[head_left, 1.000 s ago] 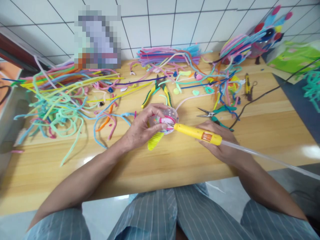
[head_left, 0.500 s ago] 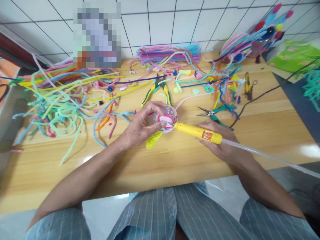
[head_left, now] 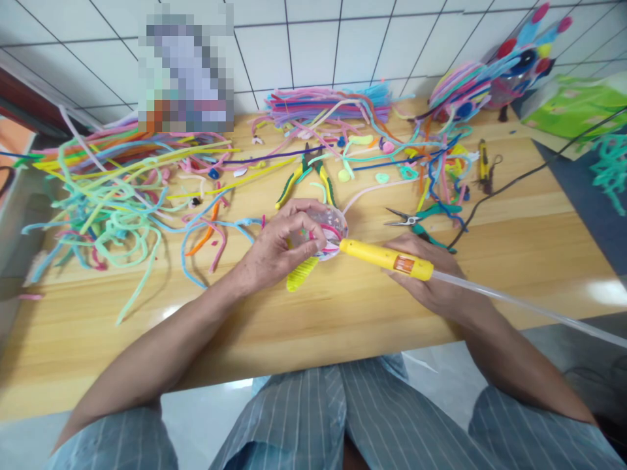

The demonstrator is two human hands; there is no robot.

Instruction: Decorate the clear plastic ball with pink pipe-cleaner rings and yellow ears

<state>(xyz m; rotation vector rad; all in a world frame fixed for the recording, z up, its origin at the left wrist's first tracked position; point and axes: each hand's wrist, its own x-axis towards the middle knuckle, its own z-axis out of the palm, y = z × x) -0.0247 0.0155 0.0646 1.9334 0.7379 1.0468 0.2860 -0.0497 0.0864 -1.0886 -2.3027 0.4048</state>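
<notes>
My left hand [head_left: 289, 245] is closed on a clear round ornament [head_left: 337, 222] with pink and white pipe cleaner loops on its face; fingers hide part of it. A ribbed yellow piece [head_left: 301, 274] sticks out below it. My right hand [head_left: 426, 267] grips a yellow glue gun [head_left: 385, 258], with a long clear glue stick [head_left: 514, 307] trailing from its back end. The nozzle points left at the pink and white loops, at or very near them. Just behind the ornament lie yellow-green pliers [head_left: 326, 183], handles spread.
Tangled pipe cleaners [head_left: 117, 215] cover the table's left side. A pipe cleaner bundle [head_left: 328, 108] lies along the tiled wall. Green-handled pliers [head_left: 411, 219] rest beyond my right hand. A black cable [head_left: 514, 183] crosses the right side near a green bag [head_left: 578, 111].
My left thumb and fingertips have shifted slightly over the pink and white loops. The glue gun stays almost in place at the ornament. The whole view has moved a little.
</notes>
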